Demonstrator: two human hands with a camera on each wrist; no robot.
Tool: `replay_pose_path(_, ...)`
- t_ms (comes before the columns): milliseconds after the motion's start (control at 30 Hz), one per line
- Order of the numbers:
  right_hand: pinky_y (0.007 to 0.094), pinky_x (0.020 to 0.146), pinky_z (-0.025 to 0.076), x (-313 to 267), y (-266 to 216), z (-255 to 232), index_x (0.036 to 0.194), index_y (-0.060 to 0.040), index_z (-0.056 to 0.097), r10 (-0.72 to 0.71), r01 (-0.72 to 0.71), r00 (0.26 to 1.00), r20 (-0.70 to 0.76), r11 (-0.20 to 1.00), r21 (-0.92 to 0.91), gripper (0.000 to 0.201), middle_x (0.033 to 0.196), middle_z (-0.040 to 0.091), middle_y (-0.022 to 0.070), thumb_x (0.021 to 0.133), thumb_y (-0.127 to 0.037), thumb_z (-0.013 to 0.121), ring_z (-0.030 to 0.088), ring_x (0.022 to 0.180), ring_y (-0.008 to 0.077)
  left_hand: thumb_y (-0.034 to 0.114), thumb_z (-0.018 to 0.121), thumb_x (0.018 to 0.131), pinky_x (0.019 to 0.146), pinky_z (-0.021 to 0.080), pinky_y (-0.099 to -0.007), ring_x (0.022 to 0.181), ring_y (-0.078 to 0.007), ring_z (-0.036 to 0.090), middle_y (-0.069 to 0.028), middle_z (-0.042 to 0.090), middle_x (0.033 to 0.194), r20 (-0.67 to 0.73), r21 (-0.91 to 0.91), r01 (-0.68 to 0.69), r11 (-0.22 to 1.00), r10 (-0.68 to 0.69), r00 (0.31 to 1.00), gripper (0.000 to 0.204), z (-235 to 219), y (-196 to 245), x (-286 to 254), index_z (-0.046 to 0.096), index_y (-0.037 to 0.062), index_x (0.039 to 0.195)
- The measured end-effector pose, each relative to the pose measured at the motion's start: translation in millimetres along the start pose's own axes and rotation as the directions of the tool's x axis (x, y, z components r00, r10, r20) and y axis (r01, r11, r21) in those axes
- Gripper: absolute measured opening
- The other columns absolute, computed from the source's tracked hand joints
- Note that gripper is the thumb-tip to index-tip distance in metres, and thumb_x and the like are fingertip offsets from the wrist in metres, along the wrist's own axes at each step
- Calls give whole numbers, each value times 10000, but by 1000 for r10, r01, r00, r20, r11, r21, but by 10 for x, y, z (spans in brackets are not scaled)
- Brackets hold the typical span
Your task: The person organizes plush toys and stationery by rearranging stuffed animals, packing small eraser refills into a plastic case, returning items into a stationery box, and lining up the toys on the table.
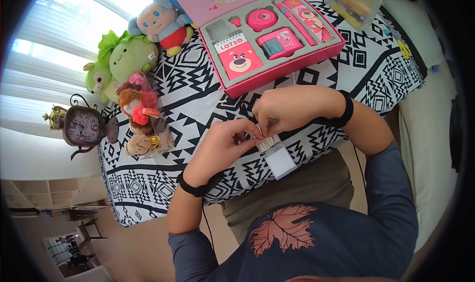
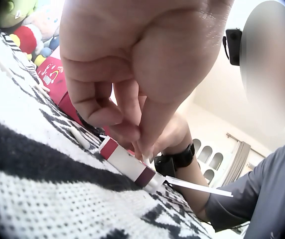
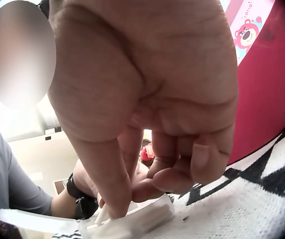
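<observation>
A small clear plastic case [image 1: 281, 161] lies with its lid flipped open at the table's near edge, a row of short white sticks [image 1: 270, 142] in its body. My left hand [image 1: 222, 146] pinches at the far end of that row with thumb and forefinger. From the other side, my right hand [image 1: 299, 106] brings thumb and forefinger down into the case and pinches at the sticks. One white stick [image 3: 101, 216] shows beside the right thumb. Dark red bands mark the case side [image 2: 125, 162] in the left wrist view. The pinched ends are mostly hidden by fingers.
A pink gift box [image 1: 284, 70] with a notebook, pen and other items stands just beyond the hands. Plush toys [image 1: 131, 57], a wrapped doll bouquet [image 1: 143, 111] and a clock [image 1: 82, 127] line the left. Loose white sticks [image 2: 79, 137] lie on the patterned cloth.
</observation>
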State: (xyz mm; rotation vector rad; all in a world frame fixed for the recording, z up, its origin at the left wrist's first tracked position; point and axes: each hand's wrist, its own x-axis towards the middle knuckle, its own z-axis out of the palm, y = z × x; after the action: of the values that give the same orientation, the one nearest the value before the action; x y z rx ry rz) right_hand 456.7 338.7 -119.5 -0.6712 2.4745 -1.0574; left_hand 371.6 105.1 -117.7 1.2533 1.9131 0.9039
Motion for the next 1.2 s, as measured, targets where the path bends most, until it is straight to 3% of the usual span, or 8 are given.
replay_pose_path(300,390,687,562,24,31,27,912,-7,825,-21,21,1000,-23,1000,20,123,814,774,138,802,-54,796,751,760,276,26,830,884,616,500,-254,625,-86,624,-32,762,789,-74,15,-67,998,68,995,112,57,32,22,803,41,991)
replay_pose_path(500,403,749,561,8,-55,-12,864,-28,809,71,-70,997,43,997,-13,100,894,718,108,799,-103,794,719,852,288,27,826,867,592,487,-264,588,-108,606,-54,750,763,-66,86,-83,993,89,994,111,41,38,23,818,48,976)
replay_pose_path(567,402,744,562,8,-33,-6,864,-28,807,52,-51,998,42,999,-11,103,886,717,108,796,-103,788,718,851,288,40,812,870,629,551,-310,616,-201,684,-110,754,785,-28,94,-81,992,83,996,127,20,43,17,813,65,994)
replay_pose_path(667,399,740,564,8,-9,4,868,-30,808,22,-21,999,41,1000,-12,108,879,719,108,791,-97,773,718,849,290,30,814,874,605,498,-259,615,-104,644,-65,781,797,-4,51,-67,996,67,998,132,30,4,3,837,53,1001)
replay_pose_path(800,398,739,567,-10,-67,-20,889,-36,818,24,-24,1000,11,1000,2,132,891,734,112,787,-86,751,717,850,293,9,799,873,602,501,-256,606,-100,650,-64,795,811,23,63,-34,997,32,999,161,-14,40,-16,838,54,1022)
replay_pose_path(900,401,736,568,6,-23,-13,941,-54,839,-15,15,999,50,1000,-1,183,899,744,115,793,-79,734,719,847,293,-49,743,848,660,525,-276,696,-135,679,-68,782,886,-1,18,-40,999,40,999,233,-22,-49,-24,840,53,1035)
replay_pose_path(967,405,743,568,3,-32,-1,951,-60,845,-15,15,998,54,1000,-9,195,897,748,115,794,-78,731,718,857,294,-31,721,828,737,567,-343,800,-237,703,-106,720,972,27,72,-246,967,244,969,276,-23,-100,-18,842,77,1052)
replay_pose_path(1200,410,814,555,50,52,79,921,-58,856,-142,147,987,71,988,-57,210,920,778,96,758,-73,724,665,917,308,-63,677,792,811,559,-355,893,-250,682,-78,666,1008,104,137,-188,973,174,979,365,-9,-59,-34,847,76,1083)
